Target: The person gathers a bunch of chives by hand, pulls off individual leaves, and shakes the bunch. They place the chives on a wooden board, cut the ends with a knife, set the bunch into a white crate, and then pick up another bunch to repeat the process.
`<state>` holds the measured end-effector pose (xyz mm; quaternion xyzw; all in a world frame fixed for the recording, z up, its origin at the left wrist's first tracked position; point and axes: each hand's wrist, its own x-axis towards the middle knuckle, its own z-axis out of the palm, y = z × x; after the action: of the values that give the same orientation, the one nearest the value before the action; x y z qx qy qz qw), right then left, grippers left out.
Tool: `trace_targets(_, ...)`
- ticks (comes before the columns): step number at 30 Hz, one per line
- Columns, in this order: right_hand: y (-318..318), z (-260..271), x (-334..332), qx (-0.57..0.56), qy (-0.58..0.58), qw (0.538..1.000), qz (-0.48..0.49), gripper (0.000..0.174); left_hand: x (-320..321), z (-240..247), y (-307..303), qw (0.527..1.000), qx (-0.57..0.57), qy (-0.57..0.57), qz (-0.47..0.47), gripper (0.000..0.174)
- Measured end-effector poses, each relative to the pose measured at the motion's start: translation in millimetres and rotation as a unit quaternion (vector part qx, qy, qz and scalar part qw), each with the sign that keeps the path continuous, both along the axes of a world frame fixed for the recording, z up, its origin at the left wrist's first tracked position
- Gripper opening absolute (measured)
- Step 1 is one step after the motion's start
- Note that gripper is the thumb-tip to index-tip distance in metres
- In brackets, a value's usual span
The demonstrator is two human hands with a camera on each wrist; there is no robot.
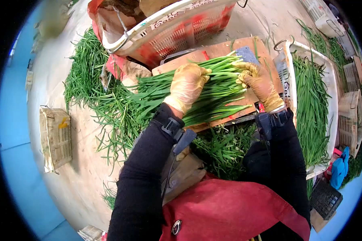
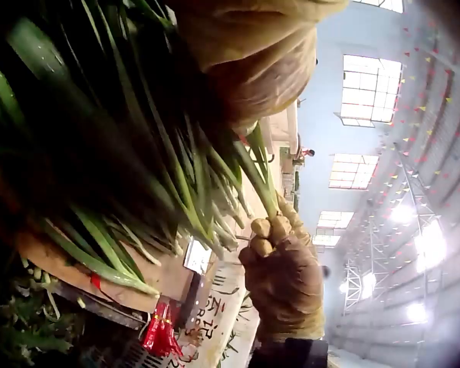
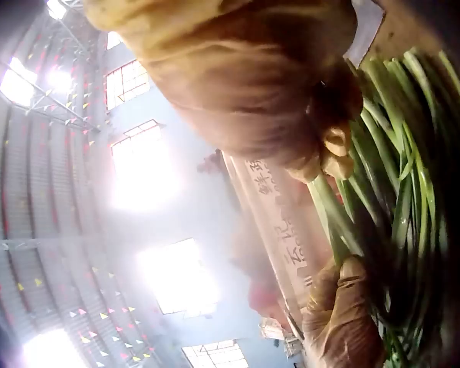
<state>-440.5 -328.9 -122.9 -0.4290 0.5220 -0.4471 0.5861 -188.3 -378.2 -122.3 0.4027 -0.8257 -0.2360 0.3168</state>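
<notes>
A bunch of garlic chives (image 1: 221, 90), long green leaves with pale stem ends, lies across a wooden board (image 1: 225, 120). My left hand (image 1: 187, 86), in a yellowish glove, rests over the bunch and pinches some stalks between thumb and fingers; the right wrist view shows that thumb (image 3: 353, 268) against a few stems. At the pale ends, my gloved right hand (image 1: 259, 82) grips the same few stalks with curled fingers, seen also in the left wrist view (image 2: 284, 284). The stalks stretch between both hands, slightly above the rest of the bunch.
A white crate (image 1: 283, 70) full of chives stands right of the board. Behind it is a large red-and-white basket (image 1: 181, 36). Loose chives (image 1: 84, 72) heap on the left, and trimmings (image 1: 225, 148) lie below the board. Red strips (image 2: 162, 330) hang at the board's edge.
</notes>
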Motion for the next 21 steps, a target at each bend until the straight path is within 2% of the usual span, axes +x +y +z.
trace_targets(2,4.4,2.7,-1.4,-0.004,0.017,1.000,-0.011,0.031,0.2,-10.2,-3.3,1.000,0.023,0.012,-0.001,0.017)
trace_targets(5,12.0,-1.1,-29.7,0.026,0.041,0.999,0.023,0.033,2.1,-16.7,-6.9,0.999,0.043,0.021,0.003,0.019)
trace_targets(6,20.6,11.3,-34.9,0.037,0.082,0.995,0.035,0.032,2.3,-18.2,-8.2,0.998,0.058,0.019,0.005,0.019)
trace_targets(9,55.8,54.1,-54.5,0.074,0.027,0.992,0.101,0.027,1.9,-15.2,-7.5,0.997,0.079,0.003,0.015,0.020)
trace_targets(11,88.9,75.3,-75.2,0.106,0.033,0.984,0.136,0.024,3.0,-12.3,-8.1,0.996,0.083,-0.007,0.017,0.020)
trace_targets(13,123.1,82.6,-97.9,0.191,0.093,0.968,0.136,0.026,6.8,-11.4,-9.2,0.994,0.105,-0.005,-0.001,0.022)
trace_targets(15,146.9,79.5,-105.6,0.216,0.167,0.947,0.171,0.024,9.5,-12.2,-10.3,0.992,0.117,0.032,-0.033,0.023)
trace_targets(16,154.1,78.7,-105.9,0.229,0.203,0.934,0.188,0.024,11.6,-11.2,-9.5,0.987,0.148,0.044,-0.033,0.024)
trace_targets(17,157.8,76.0,-102.5,0.290,0.305,0.874,0.242,0.021,14.6,-9.7,-9.9,0.985,0.159,0.046,-0.041,0.024)
trace_targets(19,149.4,80.7,-70.1,0.390,0.488,0.705,0.336,0.017,21.0,-6.6,-12.2,0.989,0.137,0.002,-0.061,0.025)
trace_targets(20,167.1,55.0,-81.0,0.293,0.507,0.723,0.367,0.017,22.0,-4.3,-11.1,0.987,0.141,0.027,-0.071,0.025)
trace_targets(21,168.4,41.3,-79.5,0.237,0.480,0.757,0.375,0.017,22.8,-1.9,-9.7,0.985,0.145,0.052,-0.078,0.025)
